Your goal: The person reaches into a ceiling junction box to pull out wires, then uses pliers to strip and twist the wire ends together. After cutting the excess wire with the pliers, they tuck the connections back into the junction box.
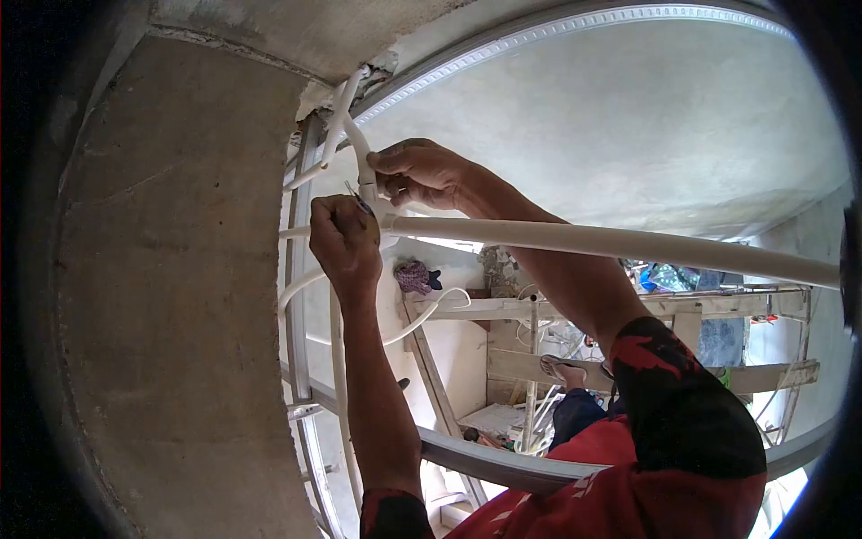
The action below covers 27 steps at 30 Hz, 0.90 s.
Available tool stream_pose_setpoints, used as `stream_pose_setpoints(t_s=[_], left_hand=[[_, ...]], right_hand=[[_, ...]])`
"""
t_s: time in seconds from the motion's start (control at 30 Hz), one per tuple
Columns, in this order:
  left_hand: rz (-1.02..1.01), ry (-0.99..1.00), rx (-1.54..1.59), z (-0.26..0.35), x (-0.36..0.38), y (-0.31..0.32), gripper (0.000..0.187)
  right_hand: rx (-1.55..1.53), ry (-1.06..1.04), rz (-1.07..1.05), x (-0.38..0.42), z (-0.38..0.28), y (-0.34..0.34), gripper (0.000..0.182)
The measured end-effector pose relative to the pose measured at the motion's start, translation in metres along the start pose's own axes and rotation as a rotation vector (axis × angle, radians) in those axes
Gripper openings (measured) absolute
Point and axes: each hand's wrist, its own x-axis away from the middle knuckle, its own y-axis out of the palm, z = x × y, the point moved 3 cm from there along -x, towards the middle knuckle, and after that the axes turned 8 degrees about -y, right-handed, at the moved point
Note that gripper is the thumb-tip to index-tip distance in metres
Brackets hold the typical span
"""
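Note:
My left hand (pixel 346 238) is closed just below a white pipe joint, its back toward me. A thin metal tool with a pointed tip (pixel 352 189) sticks up from its fingers; what kind it is I cannot make out. With thumb and fingers, my right hand (pixel 420 172) pinches the lower end of a curved white plastic conduit (pixel 358 144) that comes down from the broken wall corner. Between the hands, a white fitting (pixel 368 193) meets that end. A long straight white pipe (pixel 575 238) runs from beside the left hand across my right forearm to the right edge.
Metal ceiling framing (pixel 302 269) runs along the concrete beam (pixel 180 296) at left. A curved metal channel (pixel 539 36) crosses the top. Below are wooden scaffold planks (pixel 530 366), a sandalled foot (pixel 563 369), a loose white hose (pixel 417 325) and a crumpled patterned cloth (pixel 413 277).

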Motion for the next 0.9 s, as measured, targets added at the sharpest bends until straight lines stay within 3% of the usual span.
stream_pose_setpoints(t_s=[0.07, 0.1, 0.17, 0.2, 0.3, 0.47, 0.67, 0.73, 0.9], left_hand=[[-0.254, -0.032, 0.065, -0.004, -0.005, -0.008, 0.021], [-0.249, -0.025, 0.071, -0.003, -0.005, -0.011, 0.021], [-0.33, 0.161, -0.045, 0.003, -0.003, -0.017, 0.038], [-0.349, 0.14, 0.028, 0.013, 0.001, -0.015, 0.055], [-0.444, 0.014, -0.147, 0.025, 0.006, -0.016, 0.059], [-0.426, -0.009, -0.214, 0.033, 0.007, -0.014, 0.062], [-0.384, -0.059, -0.298, 0.042, 0.009, -0.016, 0.059], [-0.473, -0.054, -0.359, 0.046, 0.013, -0.019, 0.06], [-0.394, -0.022, -0.251, 0.034, 0.011, -0.012, 0.062]], right_hand=[[-0.119, -0.081, 0.042, -0.004, -0.002, 0.006, 0.026], [-0.11, -0.085, 0.038, -0.005, -0.005, 0.005, 0.026], [-0.096, -0.123, -0.021, -0.01, -0.008, 0.006, 0.024], [-0.095, -0.122, -0.029, -0.01, -0.011, 0.008, 0.024], [0.027, -0.072, 0.01, -0.008, -0.024, 0.013, 0.023], [0.386, -0.04, 0.094, -0.017, -0.035, 0.016, 0.022], [0.328, 0.012, 0.072, -0.023, -0.039, 0.018, 0.022], [0.326, 0.032, 0.118, -0.021, -0.038, 0.024, 0.022], [0.287, 0.032, 0.135, -0.021, -0.044, 0.021, 0.022]])
